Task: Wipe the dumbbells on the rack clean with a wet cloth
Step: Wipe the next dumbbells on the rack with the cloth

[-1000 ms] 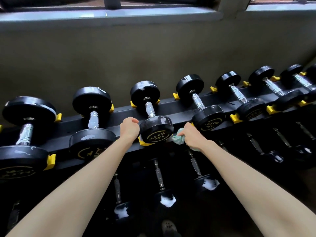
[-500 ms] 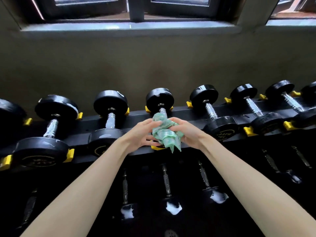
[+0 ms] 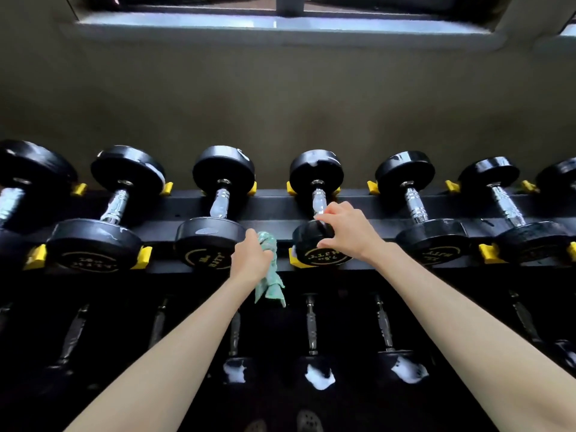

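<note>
**Q:** Where is the cloth?
**A:** The green cloth is bunched in the left hand, whose fingers are curled round it. Its tail hangs below the near rail of the rack, between two dumbbells.

**Q:** And the right hand?
**A:** The right hand is curled over the near head of the dumbbell just right of the cloth, with its fingertips at the chrome handle.

**Q:** Any markings?
**A:** There is yellow ringed lettering on each near head face. It is upside down from here and too blurred to read. Yellow cradles flank the heads. The lower-row heads show white patches.

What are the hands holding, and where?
The left hand grips the crumpled green cloth near its top; the right hand clasps the black dumbbell by its near head.
</note>
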